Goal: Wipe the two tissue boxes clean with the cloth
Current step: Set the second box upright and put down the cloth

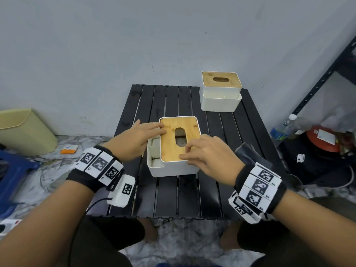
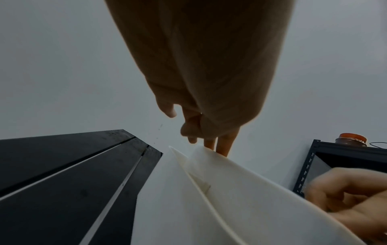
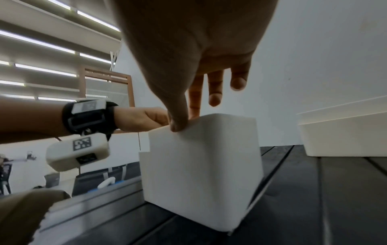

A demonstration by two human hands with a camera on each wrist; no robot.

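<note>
The near tissue box [image 1: 173,168], white with a bamboo lid [image 1: 169,147], stands mid-table, and its left compartments show beside the lid. My left hand [image 1: 152,130] lies with straight fingers on the lid's left edge; the left wrist view shows its thumb free in the air. My right hand [image 1: 187,153] touches the lid's near edge with thumb and bent index finger. In the right wrist view that thumb [image 3: 176,126] presses the box's top corner [image 3: 201,165] while the other fingers hang loose. The second tissue box [image 1: 221,91] stands at the far right corner. A dark cloth [image 1: 248,153] lies behind my right hand.
The black slatted table [image 1: 169,195] is small, and my knees are under its near edge. A pale yellow bin [image 1: 25,130] and a blue stool [image 1: 13,170] stand on the floor to the left. A black metal rack [image 1: 317,83] with a bottle [image 1: 285,128] is on the right.
</note>
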